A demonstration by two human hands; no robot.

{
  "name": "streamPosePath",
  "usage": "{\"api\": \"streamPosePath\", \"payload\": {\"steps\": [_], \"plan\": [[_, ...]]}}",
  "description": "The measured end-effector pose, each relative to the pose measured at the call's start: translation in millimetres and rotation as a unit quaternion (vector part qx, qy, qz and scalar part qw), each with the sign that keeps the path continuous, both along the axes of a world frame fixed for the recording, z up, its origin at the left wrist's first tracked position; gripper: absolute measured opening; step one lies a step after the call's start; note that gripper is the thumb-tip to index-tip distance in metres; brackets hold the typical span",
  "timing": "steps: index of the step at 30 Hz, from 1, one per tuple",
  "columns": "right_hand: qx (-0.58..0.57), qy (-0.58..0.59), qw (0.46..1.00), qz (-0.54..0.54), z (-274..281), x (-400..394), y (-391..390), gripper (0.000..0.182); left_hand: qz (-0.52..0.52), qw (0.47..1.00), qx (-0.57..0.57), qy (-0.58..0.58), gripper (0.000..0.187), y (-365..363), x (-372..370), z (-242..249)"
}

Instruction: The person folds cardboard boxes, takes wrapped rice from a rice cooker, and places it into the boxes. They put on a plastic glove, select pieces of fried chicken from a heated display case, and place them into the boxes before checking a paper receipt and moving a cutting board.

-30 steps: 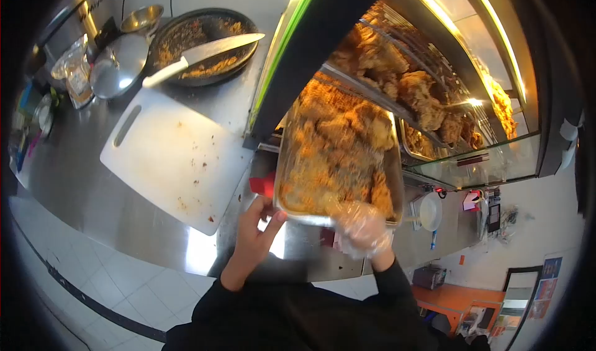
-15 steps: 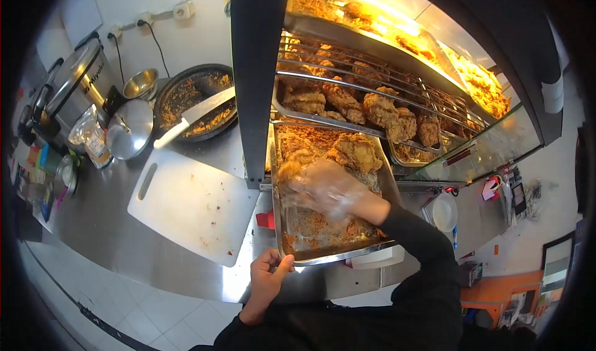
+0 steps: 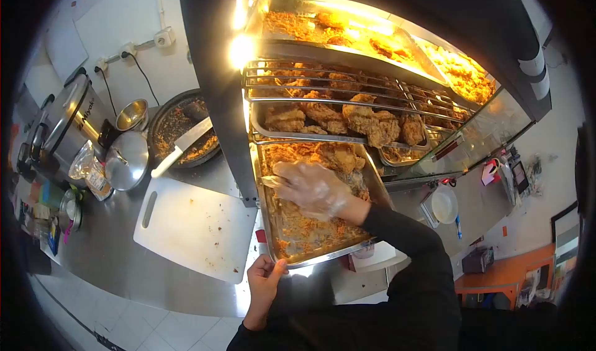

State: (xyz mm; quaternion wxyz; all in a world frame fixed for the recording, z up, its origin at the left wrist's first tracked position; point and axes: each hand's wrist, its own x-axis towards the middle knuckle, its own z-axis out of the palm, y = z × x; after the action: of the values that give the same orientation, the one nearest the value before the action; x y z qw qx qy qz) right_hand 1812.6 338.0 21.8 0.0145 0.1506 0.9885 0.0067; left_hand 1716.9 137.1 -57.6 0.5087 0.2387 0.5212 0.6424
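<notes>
A metal tray point(image 3: 271, 230) tilts out of the lowest level of the lit cabinet, with fried chicken point(image 3: 341, 157) and loose crumbs at its inner end. My left hand point(image 3: 263, 283) is closed on the tray's near left corner, thumb on top of the rim. Inside the tray, my right hand point(image 3: 313, 189) wears a clear plastic glove. Its fingers stretch to the left over the crumbs, and no piece shows in them. Whatever lies under the palm is hidden.
Wire racks point(image 3: 347, 84) with more chicken trays sit above. Left on the steel counter are a white cutting board point(image 3: 192, 227), a knife point(image 3: 186, 143) across a dark crumb-filled pan point(image 3: 164, 115), a lid point(image 3: 127, 162) and a cooker point(image 3: 77, 118). A glass panel point(image 3: 472, 134) leans at right.
The camera view has shifted. My gloved right hand was blurred beside chicken pieces; now it lies flatter, with its fingers spread. My left hand keeps hold of the tray corner.
</notes>
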Motion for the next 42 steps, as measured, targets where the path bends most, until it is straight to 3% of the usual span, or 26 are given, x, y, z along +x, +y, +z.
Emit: {"api": "streamPosePath", "payload": {"steps": [1, 2, 3, 5, 8, 10, 13, 14, 15, 17, 20, 24, 26, 28, 31, 32, 35, 36, 38, 41, 42], "plan": [[0.012, 0.025, 0.999, 0.028, 12, 7, -4, 0.058, -0.002, 1.000, 0.007, -0.002, 0.021, 1, -1, -1], [0.086, 0.137, 0.986, 0.032, 23, 9, -3, 0.052, -0.004, 1.000, 0.013, -0.004, 0.021, 2, -2, -2], [0.157, 0.248, 0.955, 0.035, 35, 10, 1, 0.047, -0.006, 1.000, 0.018, -0.004, 0.020, 2, -2, -2], [0.177, 0.403, 0.898, -0.019, 46, 16, 16, 0.049, -0.013, 1.000, 0.025, -0.003, 0.020, 3, -3, -4], [0.281, 0.461, 0.838, -0.077, 13, -3, 54, 0.055, -0.006, 0.999, 0.035, -0.023, 0.019, 3, -1, -6], [0.363, 0.373, 0.852, -0.056, 26, -10, 49, 0.058, -0.014, 0.999, 0.033, -0.001, 0.019, 2, -2, -6], [0.404, 0.334, 0.846, -0.097, 19, -12, 51, 0.056, -0.020, 0.999, 0.038, 0.007, 0.019, 2, -4, -6], [0.346, 0.347, 0.865, -0.113, 28, -10, 50, 0.052, -0.022, 0.999, 0.039, 0.005, 0.019, 1, -4, -6], [0.362, 0.357, 0.851, -0.134, 2, -4, 73, 0.048, -0.027, 0.999, 0.033, 0.014, 0.019, 0, -4, -6], [0.328, 0.431, 0.833, -0.112, 25, -8, 58, 0.045, -0.039, 0.998, 0.025, 0.031, 0.019, 1, -4, -6], [0.333, 0.344, 0.859, -0.181, 25, -24, 43, 0.043, -0.052, 0.998, 0.034, 0.021, 0.018, -5, 0, -6], [0.328, 0.295, 0.887, -0.138, 24, -29, 38, 0.042, -0.074, 0.997, 0.012, 0.009, 0.017, -16, 2, -2], [0.415, 0.155, 0.879, -0.178, 9, -26, 67, 0.041, -0.080, 0.997, 0.014, -0.013, 0.016, -19, 4, -1], [0.199, 0.187, 0.932, -0.237, 25, -17, 65, 0.027, -0.081, 0.996, 0.019, -0.036, 0.015, -23, 3, 0], [0.182, 0.178, 0.935, -0.248, 38, -28, 66, 0.028, -0.105, 0.994, 0.007, -0.012, 0.012, -24, 0, 4], [0.088, 0.243, 0.928, -0.267, 49, -31, 57, 0.030, -0.110, 0.994, 0.005, -0.011, 0.012, -24, -1, 4], [-0.020, -0.007, 0.935, -0.354, 108, -34, 15, 0.034, -0.119, 0.993, 0.006, -0.022, 0.011, -23, -5, 2], [0.166, 0.027, 0.953, -0.252, 83, -17, 11, 0.039, -0.118, 0.992, 0.012, -0.038, 0.011, -22, -6, 1], [0.265, 0.129, 0.921, -0.253, 56, -9, 13, 0.042, -0.121, 0.992, 0.017, -0.040, 0.011, -20, -8, 1], [0.227, 0.155, 0.946, -0.173, 43, 15, 0, 0.053, -0.138, 0.990, 0.011, -0.010, 0.011, -19, -12, 6], [0.170, 0.113, 0.970, -0.130, 41, 28, -8, 0.058, -0.140, 0.990, 0.009, -0.011, 0.010, -19, -13, 8]]}}
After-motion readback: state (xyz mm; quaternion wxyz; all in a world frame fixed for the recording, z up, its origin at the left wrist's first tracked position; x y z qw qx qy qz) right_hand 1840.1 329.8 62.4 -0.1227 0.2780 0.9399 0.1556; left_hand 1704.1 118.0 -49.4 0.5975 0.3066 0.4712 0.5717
